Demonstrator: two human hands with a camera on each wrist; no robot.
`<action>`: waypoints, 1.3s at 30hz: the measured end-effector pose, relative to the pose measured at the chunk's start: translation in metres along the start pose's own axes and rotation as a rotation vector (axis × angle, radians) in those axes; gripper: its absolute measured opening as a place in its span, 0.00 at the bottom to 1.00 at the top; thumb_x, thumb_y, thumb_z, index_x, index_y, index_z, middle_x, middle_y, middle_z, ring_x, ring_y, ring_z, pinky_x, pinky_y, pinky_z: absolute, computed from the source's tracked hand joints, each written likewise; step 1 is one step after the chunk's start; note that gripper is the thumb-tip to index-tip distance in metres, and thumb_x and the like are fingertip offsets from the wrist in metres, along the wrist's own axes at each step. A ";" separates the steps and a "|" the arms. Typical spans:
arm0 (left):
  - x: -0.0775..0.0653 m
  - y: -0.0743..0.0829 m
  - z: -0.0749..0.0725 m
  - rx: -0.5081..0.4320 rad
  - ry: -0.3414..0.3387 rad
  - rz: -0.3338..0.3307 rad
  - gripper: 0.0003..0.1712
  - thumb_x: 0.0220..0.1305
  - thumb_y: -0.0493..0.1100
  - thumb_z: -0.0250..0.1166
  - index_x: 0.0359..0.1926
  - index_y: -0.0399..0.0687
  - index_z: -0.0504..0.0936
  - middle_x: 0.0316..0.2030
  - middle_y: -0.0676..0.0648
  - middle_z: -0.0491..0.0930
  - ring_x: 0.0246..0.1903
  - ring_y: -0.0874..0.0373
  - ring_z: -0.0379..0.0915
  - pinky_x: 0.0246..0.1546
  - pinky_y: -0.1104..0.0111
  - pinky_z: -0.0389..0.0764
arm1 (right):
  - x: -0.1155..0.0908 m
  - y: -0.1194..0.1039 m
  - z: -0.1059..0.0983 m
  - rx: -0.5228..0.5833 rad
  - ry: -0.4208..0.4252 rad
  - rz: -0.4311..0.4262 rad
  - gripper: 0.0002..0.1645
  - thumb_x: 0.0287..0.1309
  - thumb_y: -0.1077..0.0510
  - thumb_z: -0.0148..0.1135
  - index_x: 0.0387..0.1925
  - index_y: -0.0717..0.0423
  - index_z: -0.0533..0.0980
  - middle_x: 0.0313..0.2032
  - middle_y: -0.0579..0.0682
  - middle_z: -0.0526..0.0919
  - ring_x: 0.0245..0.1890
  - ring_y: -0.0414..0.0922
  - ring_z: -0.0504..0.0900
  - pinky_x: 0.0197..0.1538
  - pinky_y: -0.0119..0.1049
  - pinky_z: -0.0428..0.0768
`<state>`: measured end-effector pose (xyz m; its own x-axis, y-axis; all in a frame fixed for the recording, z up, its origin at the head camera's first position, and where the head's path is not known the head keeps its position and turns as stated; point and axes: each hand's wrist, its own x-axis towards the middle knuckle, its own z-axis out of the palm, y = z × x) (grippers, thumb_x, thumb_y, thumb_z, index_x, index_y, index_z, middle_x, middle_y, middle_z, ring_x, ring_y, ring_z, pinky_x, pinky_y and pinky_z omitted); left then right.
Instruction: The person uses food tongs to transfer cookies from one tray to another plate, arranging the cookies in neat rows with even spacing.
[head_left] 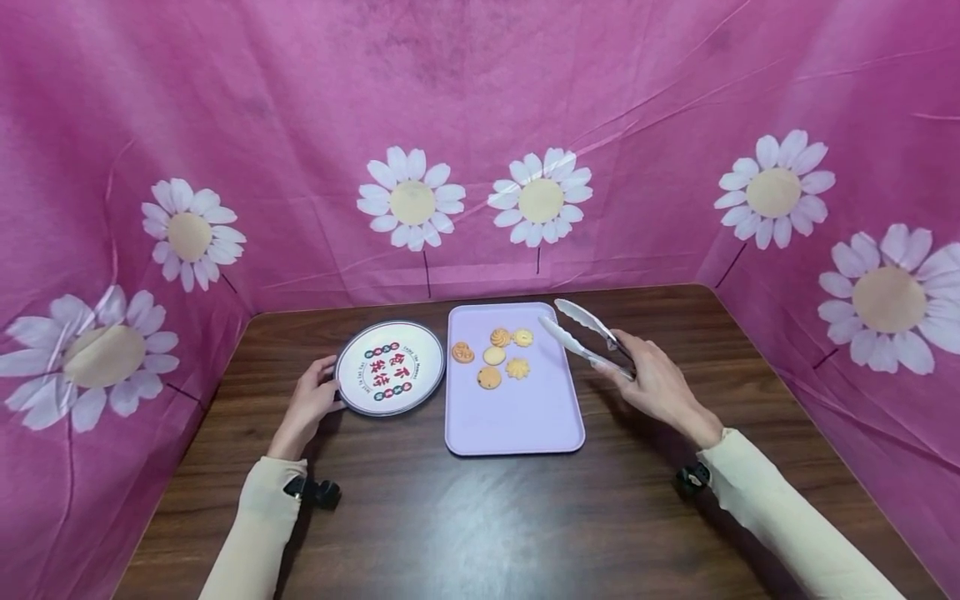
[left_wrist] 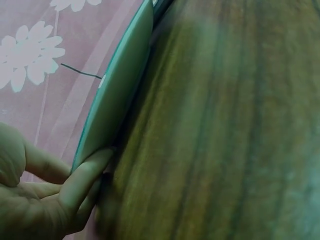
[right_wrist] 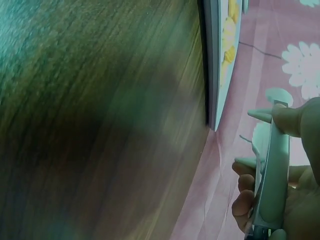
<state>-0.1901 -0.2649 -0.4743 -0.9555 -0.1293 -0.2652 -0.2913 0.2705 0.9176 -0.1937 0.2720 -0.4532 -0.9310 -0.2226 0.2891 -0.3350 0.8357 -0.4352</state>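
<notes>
In the head view, the printed face of the plate [head_left: 390,369] is shown, with red characters at its middle; in the left wrist view, its plain underside is shown instead, the rim pinched between the thumb and fingers of the left hand [head_left: 313,396]. By the right hand [head_left: 660,375] the tongs [head_left: 570,341] are gripped; in the right wrist view, the thumb is seen against one side of them, with fingers curled at the other.

The left hand is placed at the plate's left edge, the right hand to the right of the tray [head_left: 513,421]. The tongs' tips are held apart and pointed at the tray's far right corner; whether it is touched cannot be told.

Six cookies [head_left: 494,356] are gathered on the tray's far half. The plate is set just beside its left edge, on the wood-grained surface [head_left: 465,533]. Behind, a pink cloth [head_left: 465,83] is hung.
</notes>
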 end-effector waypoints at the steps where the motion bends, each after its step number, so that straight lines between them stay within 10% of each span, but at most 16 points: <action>1: 0.000 0.000 0.000 0.002 -0.002 0.001 0.34 0.76 0.30 0.43 0.80 0.33 0.51 0.74 0.26 0.59 0.59 0.42 0.70 0.38 0.73 0.84 | 0.000 -0.001 0.000 -0.010 -0.011 -0.008 0.36 0.68 0.43 0.67 0.69 0.57 0.71 0.46 0.60 0.85 0.47 0.59 0.81 0.46 0.61 0.80; 14: 0.003 0.000 0.003 0.041 0.007 0.010 0.34 0.76 0.30 0.42 0.80 0.34 0.52 0.76 0.27 0.58 0.67 0.38 0.67 0.59 0.53 0.86 | -0.006 -0.013 0.009 -0.090 -0.130 -0.114 0.36 0.66 0.42 0.68 0.67 0.58 0.75 0.49 0.59 0.87 0.47 0.56 0.84 0.43 0.58 0.85; 39: 0.000 -0.003 0.002 0.027 0.005 0.014 0.34 0.76 0.30 0.41 0.80 0.33 0.51 0.75 0.26 0.57 0.66 0.37 0.67 0.57 0.55 0.87 | -0.005 -0.026 0.016 -0.159 -0.232 -0.192 0.38 0.65 0.42 0.69 0.69 0.58 0.74 0.54 0.59 0.87 0.51 0.57 0.84 0.46 0.59 0.87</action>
<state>-0.1892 -0.2644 -0.4777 -0.9592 -0.1305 -0.2507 -0.2791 0.2976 0.9130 -0.1824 0.2437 -0.4571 -0.8674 -0.4765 0.1435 -0.4976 0.8313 -0.2475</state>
